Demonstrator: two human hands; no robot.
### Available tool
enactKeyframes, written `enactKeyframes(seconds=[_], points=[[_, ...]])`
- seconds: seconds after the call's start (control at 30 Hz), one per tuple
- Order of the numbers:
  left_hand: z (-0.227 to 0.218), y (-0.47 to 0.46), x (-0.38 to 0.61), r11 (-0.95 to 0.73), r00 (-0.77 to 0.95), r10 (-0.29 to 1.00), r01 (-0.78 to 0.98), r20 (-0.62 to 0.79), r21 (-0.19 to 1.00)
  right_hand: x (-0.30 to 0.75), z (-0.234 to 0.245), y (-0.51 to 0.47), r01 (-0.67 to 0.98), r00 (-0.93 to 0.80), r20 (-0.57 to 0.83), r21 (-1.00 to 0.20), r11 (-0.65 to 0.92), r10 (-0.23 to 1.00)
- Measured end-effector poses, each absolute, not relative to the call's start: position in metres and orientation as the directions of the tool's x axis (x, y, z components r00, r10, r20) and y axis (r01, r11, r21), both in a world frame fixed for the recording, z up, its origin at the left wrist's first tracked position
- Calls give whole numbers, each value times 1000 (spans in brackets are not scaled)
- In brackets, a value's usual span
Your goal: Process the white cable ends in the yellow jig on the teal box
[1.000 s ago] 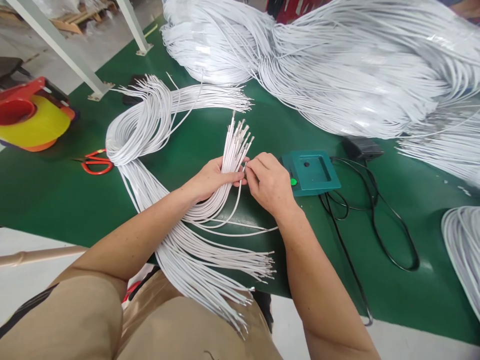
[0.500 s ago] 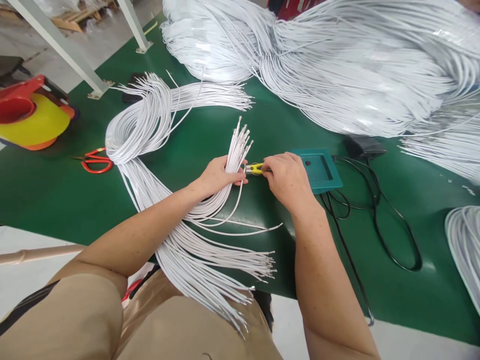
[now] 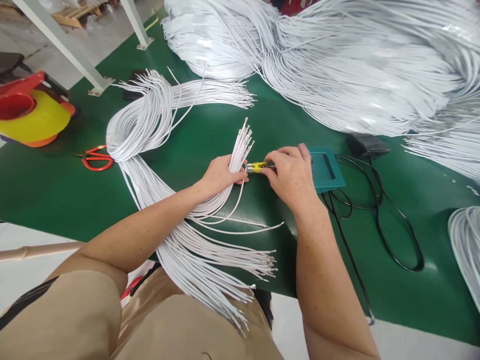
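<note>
My left hand (image 3: 220, 175) is wrapped round a bundle of white wires (image 3: 240, 145) whose metal-tipped ends fan upward above my fingers. My right hand (image 3: 290, 175) pinches a small yellow clip (image 3: 257, 167) that meets the end of one wire right beside my left thumb. The rest of that bundle (image 3: 195, 250) trails down over the green table's (image 3: 56, 190) near edge onto my lap. A teal box (image 3: 325, 169) lies just behind my right hand, partly covered by it.
A looped bundle of white wires (image 3: 150, 115) lies at left, with red scissors (image 3: 95, 157) beside it. Big heaps of white wire (image 3: 356, 65) fill the back. Black cables (image 3: 378, 225) run from the teal box. More wire (image 3: 465, 240) lies at right.
My right hand moved right off the bundle and came back holding the yellow clip at one wire's end. My left hand kept its grip on the bundle.
</note>
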State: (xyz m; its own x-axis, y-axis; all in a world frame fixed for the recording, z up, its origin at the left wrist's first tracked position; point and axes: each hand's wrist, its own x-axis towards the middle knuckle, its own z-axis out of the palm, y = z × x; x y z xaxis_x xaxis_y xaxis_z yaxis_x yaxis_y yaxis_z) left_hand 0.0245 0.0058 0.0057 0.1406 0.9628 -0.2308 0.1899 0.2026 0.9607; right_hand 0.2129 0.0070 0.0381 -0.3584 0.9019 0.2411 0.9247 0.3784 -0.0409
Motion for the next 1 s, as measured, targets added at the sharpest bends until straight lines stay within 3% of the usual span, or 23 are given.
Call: enactKeyframes(seconds=[0.1, 0.23, 0.4, 0.5, 0.6, 0.7, 0.77, 0.9, 1.0], points=[[8, 6, 23, 204, 150, 960, 204, -236, 958, 220, 36, 6, 983, -172, 362, 3, 184, 916], [11, 7, 21, 267, 143, 946, 167, -291, 949, 227, 27, 8, 999, -44, 343, 22, 38, 938], [18, 6, 16, 251, 148, 951, 142, -271, 957, 230, 24, 9, 999, -53, 345, 13, 52, 937], [21, 4, 13, 238, 141, 959, 79, -247, 968, 226, 32, 6, 994, -65, 404, -52, 94, 912], [20, 3, 10, 205, 169, 964, 28, -207, 978, 208, 47, -4, 923, -223, 418, -199, 328, 881], [17, 2, 8, 128, 199, 973, -53, -115, 990, 180, 57, -21, 684, -595, 274, -321, 655, 756], [15, 2, 6, 125, 222, 970, -122, -96, 985, 163, 58, -32, 587, -748, 137, -321, 744, 649], [17, 3, 4, 196, 259, 954, -166, -149, 966, 143, 55, -47, 619, -781, -73, -224, 752, 621], [20, 3, 5, 219, 220, 958, -150, -184, 964, 141, 58, -50, 706, -705, -236, -323, 631, 668]])
